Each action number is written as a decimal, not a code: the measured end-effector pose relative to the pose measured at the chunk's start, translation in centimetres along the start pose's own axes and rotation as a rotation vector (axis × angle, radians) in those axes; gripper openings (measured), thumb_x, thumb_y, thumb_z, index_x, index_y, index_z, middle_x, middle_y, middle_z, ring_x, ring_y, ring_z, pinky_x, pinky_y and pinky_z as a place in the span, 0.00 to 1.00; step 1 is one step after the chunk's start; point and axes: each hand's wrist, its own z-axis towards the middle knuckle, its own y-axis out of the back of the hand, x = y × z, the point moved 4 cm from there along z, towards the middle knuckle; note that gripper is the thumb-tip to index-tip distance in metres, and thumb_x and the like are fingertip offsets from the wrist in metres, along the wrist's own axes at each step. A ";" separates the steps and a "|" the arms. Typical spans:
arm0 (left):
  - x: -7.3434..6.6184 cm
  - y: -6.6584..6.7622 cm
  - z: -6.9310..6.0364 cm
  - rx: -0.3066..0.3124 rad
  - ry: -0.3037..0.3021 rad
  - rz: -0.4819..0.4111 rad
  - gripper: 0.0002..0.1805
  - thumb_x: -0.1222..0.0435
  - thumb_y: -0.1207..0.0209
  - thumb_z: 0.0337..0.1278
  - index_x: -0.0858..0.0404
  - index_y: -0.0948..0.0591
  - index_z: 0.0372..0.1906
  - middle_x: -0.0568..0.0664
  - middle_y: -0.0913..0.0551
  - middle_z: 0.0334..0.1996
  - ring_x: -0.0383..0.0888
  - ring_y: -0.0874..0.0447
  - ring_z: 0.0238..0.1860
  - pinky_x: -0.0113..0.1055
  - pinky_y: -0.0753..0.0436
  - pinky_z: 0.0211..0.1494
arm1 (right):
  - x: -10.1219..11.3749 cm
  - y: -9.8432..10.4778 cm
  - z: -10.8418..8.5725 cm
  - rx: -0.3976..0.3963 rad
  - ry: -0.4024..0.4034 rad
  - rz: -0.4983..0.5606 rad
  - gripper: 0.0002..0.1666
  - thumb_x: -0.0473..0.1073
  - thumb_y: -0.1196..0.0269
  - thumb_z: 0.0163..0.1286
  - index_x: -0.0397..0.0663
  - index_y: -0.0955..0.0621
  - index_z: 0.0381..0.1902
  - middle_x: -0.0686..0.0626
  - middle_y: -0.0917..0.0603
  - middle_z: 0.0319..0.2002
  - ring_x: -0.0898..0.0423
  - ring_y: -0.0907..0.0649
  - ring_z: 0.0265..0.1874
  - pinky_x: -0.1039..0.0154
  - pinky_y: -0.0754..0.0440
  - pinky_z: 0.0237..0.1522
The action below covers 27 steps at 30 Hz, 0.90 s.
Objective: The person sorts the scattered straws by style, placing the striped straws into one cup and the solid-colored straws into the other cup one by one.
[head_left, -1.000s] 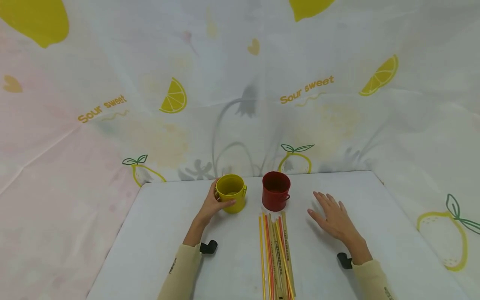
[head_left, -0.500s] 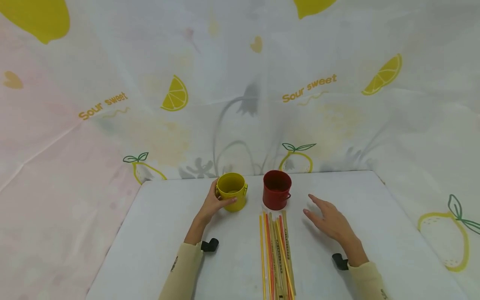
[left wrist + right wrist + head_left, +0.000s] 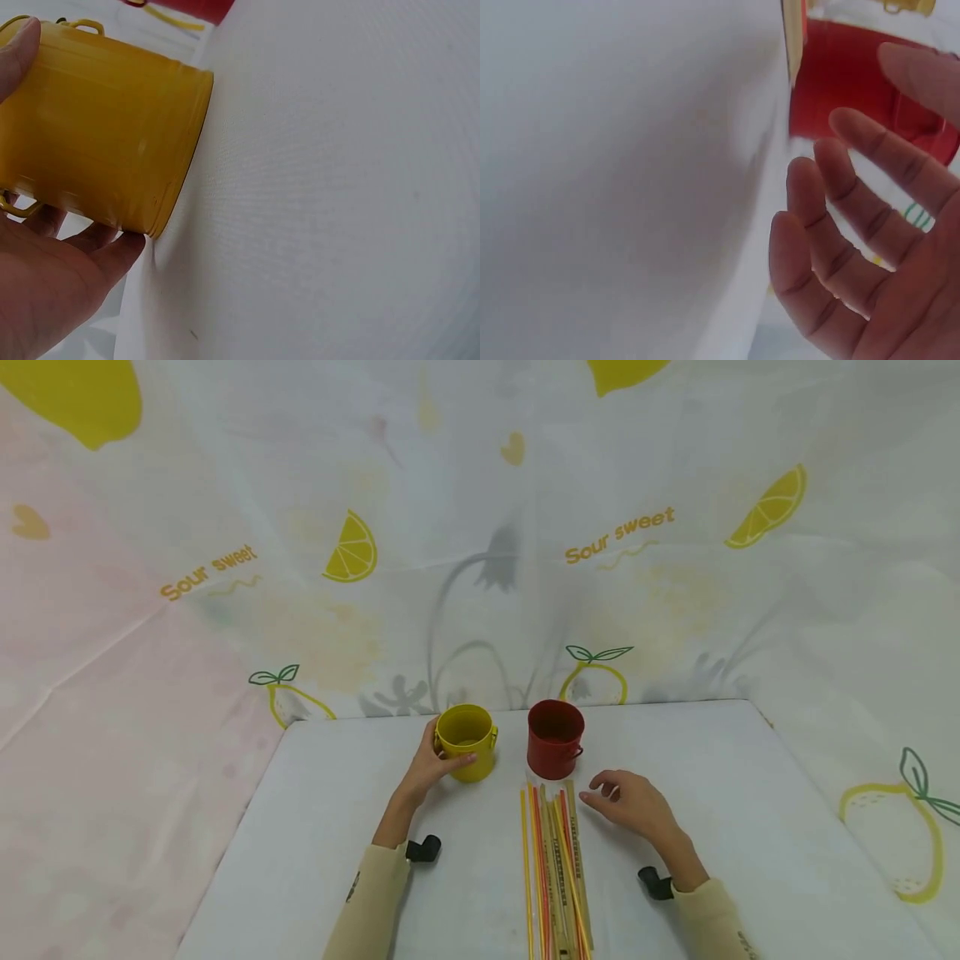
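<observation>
The left hand (image 3: 426, 772) grips a yellow bucket (image 3: 467, 762) that stands upright at the table's back; in the left wrist view, thumb and fingers lie round the bucket (image 3: 97, 127). Beside it, apart, stands a red bucket (image 3: 553, 753). Several long thin sticks (image 3: 558, 868), yellow, red and wood-coloured, lie in a loose bundle in front of the red bucket. The right hand (image 3: 636, 806) hovers just right of their far ends, fingers loosely bent and holding nothing. In the right wrist view the red bucket (image 3: 840, 82) shows behind the fingers (image 3: 806, 187).
The white table (image 3: 697, 752) ends at a hanging cloth (image 3: 465, 610) printed with lemons. A black wrist camera (image 3: 425, 849) is on the left wrist and another (image 3: 655, 883) on the right.
The right hand has moved left and slightly toward the person, close to the sticks, its fingers bending more. The left hand and both buckets have stayed in place.
</observation>
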 end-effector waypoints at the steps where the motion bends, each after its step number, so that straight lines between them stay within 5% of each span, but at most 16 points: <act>1: 0.0 0.0 0.0 0.000 0.004 -0.003 0.50 0.68 0.29 0.53 0.59 0.48 0.75 0.58 0.37 0.69 0.56 0.38 0.69 0.54 0.43 0.72 | 0.2 -0.2 0.0 0.008 0.000 0.010 0.14 0.56 0.31 0.63 0.53 0.15 0.38 0.55 0.21 0.30 0.56 0.23 0.32 0.61 0.24 0.31; 12: 2.9 0.4 1.3 -0.036 -0.010 0.020 0.50 0.65 0.28 0.52 0.55 0.47 0.75 0.55 0.37 0.70 0.54 0.39 0.71 0.53 0.45 0.73 | 1.4 -2.0 -0.4 0.072 -0.072 0.035 0.11 0.49 0.29 0.60 0.54 0.20 0.25 0.55 0.28 0.20 0.57 0.29 0.23 0.62 0.35 0.24; 21: 3.0 0.4 1.2 -0.076 -0.044 0.015 0.49 0.62 0.26 0.49 0.51 0.43 0.73 0.52 0.34 0.67 0.53 0.36 0.68 0.56 0.43 0.72 | 1.3 -2.7 -0.5 0.074 -0.065 0.022 0.15 0.52 0.28 0.59 0.53 0.21 0.22 0.55 0.28 0.19 0.58 0.29 0.22 0.62 0.34 0.23; 27: 3.1 0.4 1.2 -0.080 -0.042 0.012 0.49 0.62 0.26 0.48 0.51 0.43 0.73 0.51 0.34 0.67 0.53 0.36 0.68 0.56 0.43 0.72 | 1.3 -3.1 -0.6 0.082 -0.128 0.011 0.14 0.49 0.29 0.59 0.52 0.22 0.21 0.55 0.27 0.17 0.58 0.29 0.20 0.64 0.34 0.21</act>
